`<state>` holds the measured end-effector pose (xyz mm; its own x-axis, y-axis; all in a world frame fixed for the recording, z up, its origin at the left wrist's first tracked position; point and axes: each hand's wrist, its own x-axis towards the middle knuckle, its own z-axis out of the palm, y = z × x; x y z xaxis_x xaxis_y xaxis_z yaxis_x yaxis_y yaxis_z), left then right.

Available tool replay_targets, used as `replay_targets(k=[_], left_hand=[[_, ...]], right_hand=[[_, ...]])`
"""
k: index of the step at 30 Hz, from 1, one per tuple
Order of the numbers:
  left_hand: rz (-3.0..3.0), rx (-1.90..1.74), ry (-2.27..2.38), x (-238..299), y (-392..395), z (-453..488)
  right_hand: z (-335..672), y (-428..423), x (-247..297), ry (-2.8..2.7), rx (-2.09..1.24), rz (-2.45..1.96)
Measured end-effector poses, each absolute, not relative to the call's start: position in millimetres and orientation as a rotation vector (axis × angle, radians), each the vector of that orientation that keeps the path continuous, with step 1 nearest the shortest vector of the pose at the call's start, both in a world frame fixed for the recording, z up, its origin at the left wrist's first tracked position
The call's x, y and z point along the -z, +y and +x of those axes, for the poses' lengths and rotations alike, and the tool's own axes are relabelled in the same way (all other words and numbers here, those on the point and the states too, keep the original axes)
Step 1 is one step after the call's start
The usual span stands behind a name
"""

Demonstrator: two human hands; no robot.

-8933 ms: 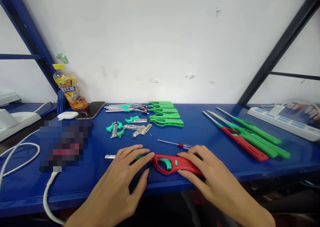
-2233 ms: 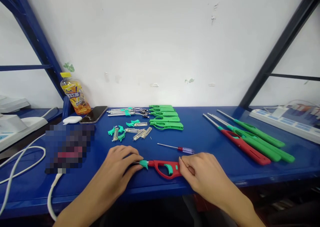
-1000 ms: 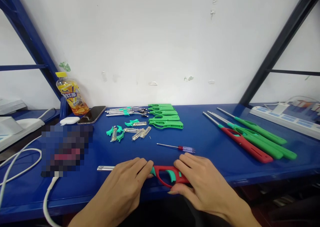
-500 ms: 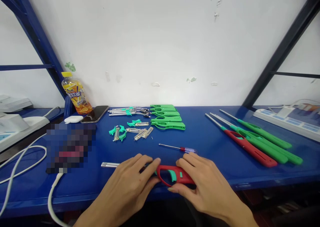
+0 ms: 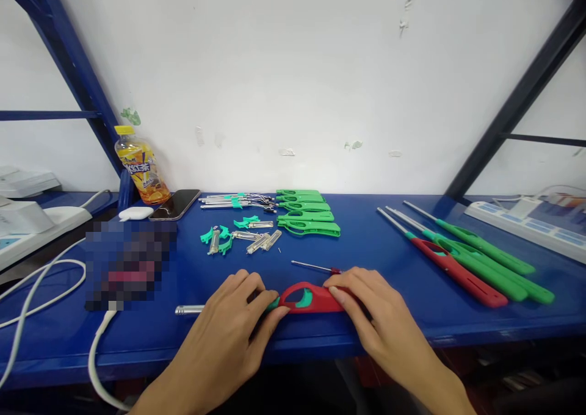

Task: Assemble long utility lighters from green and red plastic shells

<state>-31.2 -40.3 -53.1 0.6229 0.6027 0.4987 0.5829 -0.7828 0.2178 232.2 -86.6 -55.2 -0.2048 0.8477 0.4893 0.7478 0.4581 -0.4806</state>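
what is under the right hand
The back of the red lighter, on the blue table. Its end is covered by the right hand, as is most of the screwdriver handle behind it.

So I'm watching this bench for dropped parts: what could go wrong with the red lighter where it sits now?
The red lighter lies close to the front edge of the table, under the left hand and the right hand; a slip could send it off the table. The screwdriver lies just beyond the right hand's fingers, so a forward reach might knock it and set it rolling.
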Motion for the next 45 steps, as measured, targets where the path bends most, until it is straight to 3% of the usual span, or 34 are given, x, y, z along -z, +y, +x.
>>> replay_targets(k=[6, 13, 27, 45], left_hand=[[2.901, -0.775, 0.986, 53.1, -44.1, -30.5], [2.887, -0.678, 0.995, 53.0, -42.6, -30.3], [2.852, -0.788, 1.097, 61.4, -41.6, -31.9], [2.916, -0.855, 1.094, 61.1, -41.4, -30.7]], right_hand=[[228.6, -82.7, 56.0, -2.061, -0.147, -1.31], [228.8, -81.5, 61.2, -1.737, 0.169, -1.299], [240.0, -75.4, 71.7, -1.667, 0.048, -1.549], [245.3, -70.5, 54.6, -1.576, -0.176, -1.439]])
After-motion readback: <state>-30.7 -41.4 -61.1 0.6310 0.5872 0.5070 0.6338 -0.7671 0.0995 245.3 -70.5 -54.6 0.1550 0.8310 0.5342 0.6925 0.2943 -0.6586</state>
